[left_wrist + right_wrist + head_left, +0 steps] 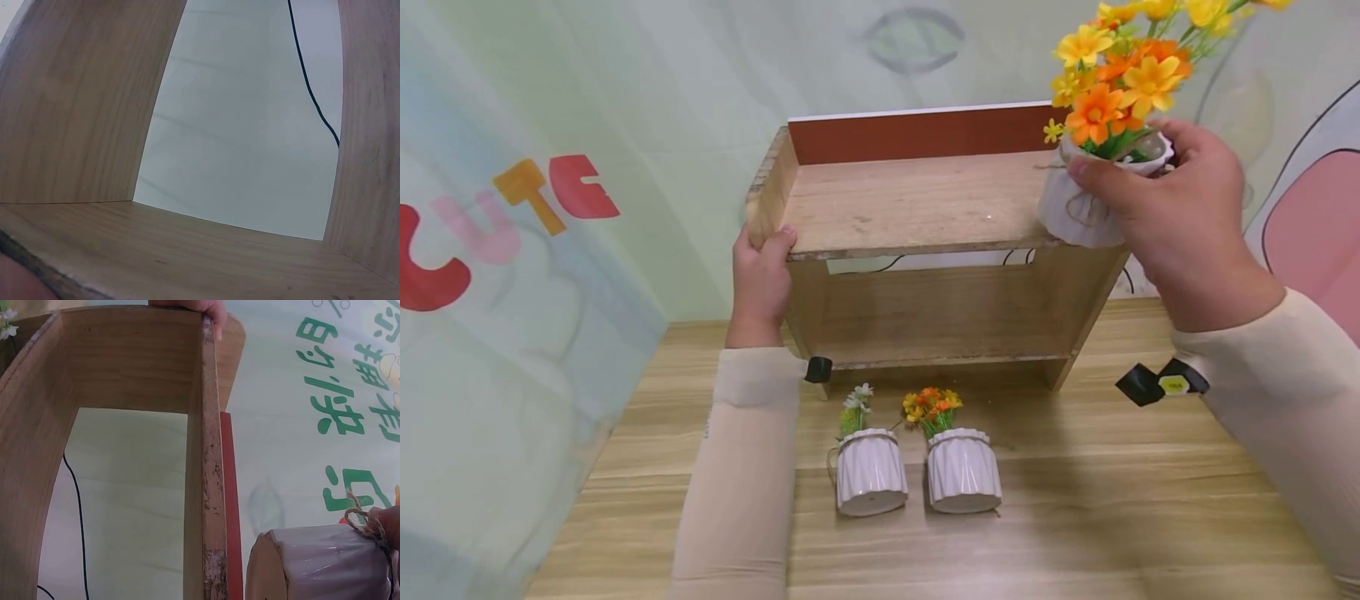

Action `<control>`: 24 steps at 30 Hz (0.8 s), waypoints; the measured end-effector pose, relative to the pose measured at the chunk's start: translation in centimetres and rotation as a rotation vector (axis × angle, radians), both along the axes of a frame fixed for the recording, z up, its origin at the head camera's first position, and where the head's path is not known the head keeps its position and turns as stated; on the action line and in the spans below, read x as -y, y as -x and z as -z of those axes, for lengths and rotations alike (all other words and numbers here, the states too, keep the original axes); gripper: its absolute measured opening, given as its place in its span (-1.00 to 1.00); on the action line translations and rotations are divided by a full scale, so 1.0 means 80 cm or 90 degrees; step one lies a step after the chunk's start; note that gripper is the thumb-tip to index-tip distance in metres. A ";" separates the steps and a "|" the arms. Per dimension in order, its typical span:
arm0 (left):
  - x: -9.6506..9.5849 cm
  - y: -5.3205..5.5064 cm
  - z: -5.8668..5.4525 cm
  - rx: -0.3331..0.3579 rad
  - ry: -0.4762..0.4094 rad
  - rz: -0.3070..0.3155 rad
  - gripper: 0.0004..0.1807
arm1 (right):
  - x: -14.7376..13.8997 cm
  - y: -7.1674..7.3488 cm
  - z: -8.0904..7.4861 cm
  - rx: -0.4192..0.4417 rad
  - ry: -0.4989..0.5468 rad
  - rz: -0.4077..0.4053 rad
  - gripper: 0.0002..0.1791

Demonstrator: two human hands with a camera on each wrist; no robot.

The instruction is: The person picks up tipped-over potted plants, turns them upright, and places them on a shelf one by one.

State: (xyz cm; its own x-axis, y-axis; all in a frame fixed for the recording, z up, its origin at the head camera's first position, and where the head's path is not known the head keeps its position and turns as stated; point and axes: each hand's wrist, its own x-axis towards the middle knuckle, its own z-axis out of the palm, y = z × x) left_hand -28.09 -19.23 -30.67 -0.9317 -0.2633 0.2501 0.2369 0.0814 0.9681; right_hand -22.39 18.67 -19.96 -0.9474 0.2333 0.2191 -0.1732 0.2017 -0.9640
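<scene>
My right hand [1198, 212] grips a white ribbed flowerpot [1071, 208], thumb on the near side, with orange and yellow artificial flowers [1150, 83] standing in it. This pot is at the right end of the wooden shelf's [917, 204] top board; in the right wrist view its base [265, 572] is apart from the board's edge. Twine is tied around the pot. At the shelf's left end, my left hand [762, 279] holds the side panel and the top board's corner, thumb over the front edge. Most of its fingers are hidden behind the panel.
Two more white pots lie tipped on the wood-grain table before the shelf: one with white flowers [872, 475], one with orange flowers [964, 471]. A dark cable [309, 87] hangs behind the shelf's open back. A printed curtain [625, 83] covers the wall behind.
</scene>
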 end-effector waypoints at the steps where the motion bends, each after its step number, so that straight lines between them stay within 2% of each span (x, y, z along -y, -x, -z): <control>1: 0.000 0.000 0.000 0.000 0.001 -0.002 -0.29 | 0.001 0.001 0.000 0.000 0.002 -0.002 -0.20; 24: -0.003 -0.001 -0.001 0.007 0.004 0.008 -0.26 | 0.004 0.010 -0.004 0.031 -0.055 0.027 -0.16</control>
